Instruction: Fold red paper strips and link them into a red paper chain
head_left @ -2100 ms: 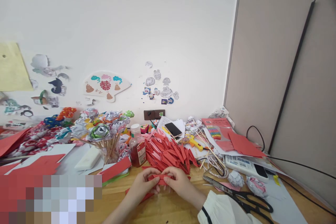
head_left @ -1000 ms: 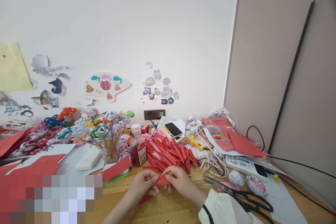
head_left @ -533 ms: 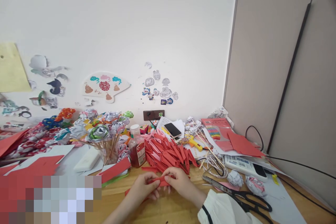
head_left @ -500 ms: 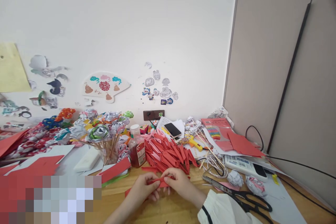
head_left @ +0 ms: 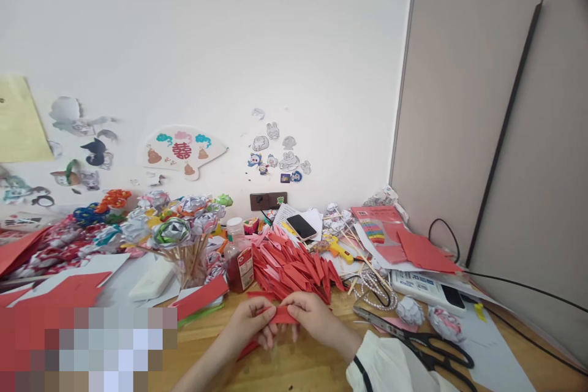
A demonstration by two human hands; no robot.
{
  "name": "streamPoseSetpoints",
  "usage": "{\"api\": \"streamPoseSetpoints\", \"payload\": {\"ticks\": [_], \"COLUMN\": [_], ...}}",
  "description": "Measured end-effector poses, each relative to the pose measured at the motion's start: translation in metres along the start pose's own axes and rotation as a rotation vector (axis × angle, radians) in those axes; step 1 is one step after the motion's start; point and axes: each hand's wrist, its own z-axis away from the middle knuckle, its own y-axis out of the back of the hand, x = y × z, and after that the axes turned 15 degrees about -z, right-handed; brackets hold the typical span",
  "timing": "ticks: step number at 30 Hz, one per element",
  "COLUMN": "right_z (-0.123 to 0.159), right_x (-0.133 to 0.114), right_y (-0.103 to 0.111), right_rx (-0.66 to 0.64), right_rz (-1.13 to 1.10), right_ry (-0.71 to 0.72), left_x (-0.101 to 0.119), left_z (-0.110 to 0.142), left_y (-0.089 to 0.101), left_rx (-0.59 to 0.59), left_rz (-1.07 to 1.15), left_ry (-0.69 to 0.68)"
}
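Observation:
Between both hands, low in the middle of the head view, is a small strip of red paper (head_left: 283,315). My left hand (head_left: 255,321) pinches its left end between thumb and fingers. The right end is pinched by my right hand (head_left: 310,316), whose wrist has a white sleeve. Under my left hand, part of another red paper piece (head_left: 248,349) shows on the wooden table (head_left: 275,373). Just beyond the hands lies a heap of folded red paper pieces (head_left: 294,266).
Large black-handled scissors (head_left: 427,343) lie to the right, near crumpled paper balls (head_left: 410,310) and a string of beads (head_left: 374,291). A glass bottle (head_left: 239,260) and a holder of paper flowers (head_left: 188,263) stand left. Behind are a phone (head_left: 302,227) and yellow glue gun (head_left: 340,250).
My hands have drawn slightly apart, and more of the red paper strip shows flat between them. The red piece beneath my left hand shows in a different spot.

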Motion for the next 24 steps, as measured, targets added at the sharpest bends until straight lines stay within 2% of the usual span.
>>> {"api": "streamPoseSetpoints", "payload": {"ticks": [4, 8, 11, 15, 19, 24], "right_z": [0.001, 0.0, 0.0, 0.001, 0.001, 0.0], "right_x": [0.009, 0.021, 0.02, 0.008, 0.004, 0.008], "right_y": [0.001, -0.003, -0.006, -0.004, 0.003, 0.002], "right_rx": [0.065, 0.103, 0.116, 0.095, 0.112, 0.113], "right_rz": [0.125, 0.141, 0.161, 0.178, 0.131, 0.061], "right_ry": [-0.02, -0.059, -0.047, -0.016, -0.037, -0.023], "left_x": [-0.009, -0.02, -0.02, -0.01, -0.003, -0.006], "left_z": [-0.003, -0.004, -0.003, 0.0, 0.001, -0.002], "left_y": [-0.005, -0.01, -0.009, -0.004, 0.001, 0.001], "left_rx": [0.007, 0.032, 0.035, 0.012, 0.044, 0.044], "left_rz": [-0.092, -0.212, -0.25, -0.197, -0.144, -0.066], "left_ry": [-0.019, -0.093, -0.129, -0.095, -0.076, -0.036]}}
